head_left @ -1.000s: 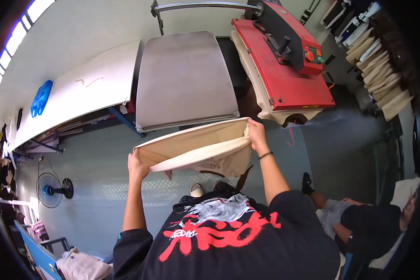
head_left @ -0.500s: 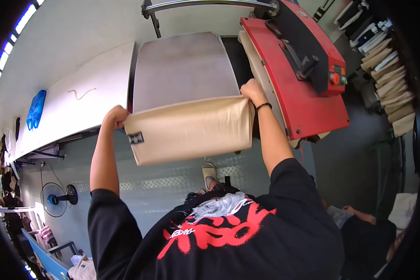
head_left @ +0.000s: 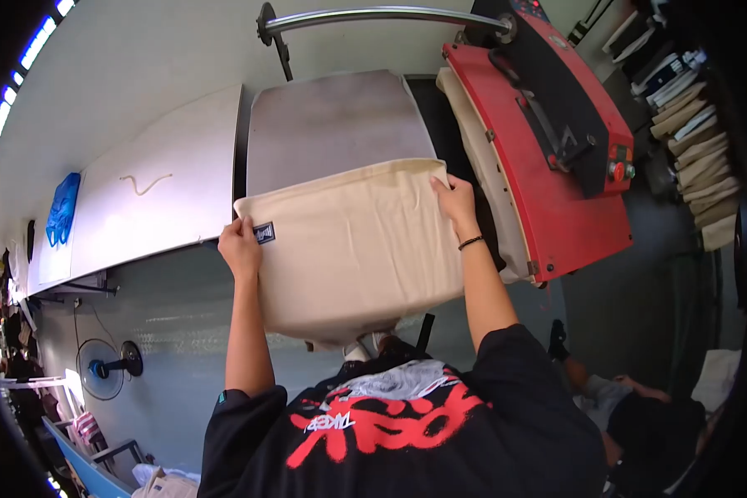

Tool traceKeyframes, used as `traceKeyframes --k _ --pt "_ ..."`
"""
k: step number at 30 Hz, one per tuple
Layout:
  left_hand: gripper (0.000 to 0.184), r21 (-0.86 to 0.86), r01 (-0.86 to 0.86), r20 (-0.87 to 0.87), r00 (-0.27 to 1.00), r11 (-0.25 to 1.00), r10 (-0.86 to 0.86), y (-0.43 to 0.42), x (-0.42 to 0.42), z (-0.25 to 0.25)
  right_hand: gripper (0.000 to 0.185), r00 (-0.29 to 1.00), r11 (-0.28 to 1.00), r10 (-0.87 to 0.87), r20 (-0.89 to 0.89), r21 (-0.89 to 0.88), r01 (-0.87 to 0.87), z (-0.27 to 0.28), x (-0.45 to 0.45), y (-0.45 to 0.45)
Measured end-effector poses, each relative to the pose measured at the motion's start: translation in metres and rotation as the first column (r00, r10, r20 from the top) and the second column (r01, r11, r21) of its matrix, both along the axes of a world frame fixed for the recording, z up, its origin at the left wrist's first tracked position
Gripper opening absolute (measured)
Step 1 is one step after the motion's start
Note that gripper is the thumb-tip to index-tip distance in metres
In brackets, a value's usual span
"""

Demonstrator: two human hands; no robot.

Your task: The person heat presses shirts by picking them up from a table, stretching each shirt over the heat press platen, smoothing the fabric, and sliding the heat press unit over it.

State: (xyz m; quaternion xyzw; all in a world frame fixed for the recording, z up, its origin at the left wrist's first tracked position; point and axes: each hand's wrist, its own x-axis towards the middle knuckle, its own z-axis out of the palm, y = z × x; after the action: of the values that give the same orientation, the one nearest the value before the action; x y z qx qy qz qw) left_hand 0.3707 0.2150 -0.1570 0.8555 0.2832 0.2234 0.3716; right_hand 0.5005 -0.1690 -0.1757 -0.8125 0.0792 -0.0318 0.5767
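A cream cloth piece (head_left: 357,249) with a small dark label (head_left: 263,232) hangs between my hands, its far edge lying over the front of a grey padded plate (head_left: 336,124). My left hand (head_left: 241,247) is closed on the cloth's left edge, just beside the label. At the upper right corner my right hand (head_left: 456,203) pinches the other side, thumb on top. The cloth drapes down towards my body with light creases on its right half. Its underside is hidden.
To the right stands a red heat press (head_left: 548,166) with buttons. On the left, a white table (head_left: 158,199) holds a blue plastic bag (head_left: 62,207) and a cord (head_left: 145,183). A fan (head_left: 112,365) is on the floor. Another person (head_left: 639,415) sits at lower right.
The cloth has been brought closer to my body and its front now hangs lower, showing more face. Both hands have shifted down, their grips now lower on its sides.
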Motion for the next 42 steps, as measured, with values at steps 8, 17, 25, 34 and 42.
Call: traceKeyframes --k 8,17,25,34,42 --pt "0.022 0.22 -0.055 0.065 0.997 0.974 0.042 0.002 0.037 0.01 0.026 0.958 0.889 -0.246 0.147 -0.359 0.283 0.013 0.023 0.019" --pt "0.027 0.351 -0.066 0.017 0.998 0.934 0.064 0.044 0.19 0.003 0.026 0.967 0.842 -0.224 0.124 -0.475 0.256 0.031 0.147 0.066" --pt "0.029 0.223 -0.031 -0.168 0.983 0.974 0.069 0.093 0.302 0.003 0.025 0.961 0.845 -0.25 0.12 -0.458 0.277 0.028 0.252 0.095" --pt "0.029 -0.053 -0.167 -0.35 0.926 0.985 0.138 0.137 0.388 -0.018 0.026 0.967 0.965 -0.226 -0.116 -0.162 0.206 -0.061 0.391 0.075" --pt "0.032 -0.075 -0.064 -0.284 0.958 0.995 0.04 0.148 0.393 -0.039 0.019 0.99 0.944 -0.13 -0.05 -0.311 0.108 -0.025 0.371 0.077"
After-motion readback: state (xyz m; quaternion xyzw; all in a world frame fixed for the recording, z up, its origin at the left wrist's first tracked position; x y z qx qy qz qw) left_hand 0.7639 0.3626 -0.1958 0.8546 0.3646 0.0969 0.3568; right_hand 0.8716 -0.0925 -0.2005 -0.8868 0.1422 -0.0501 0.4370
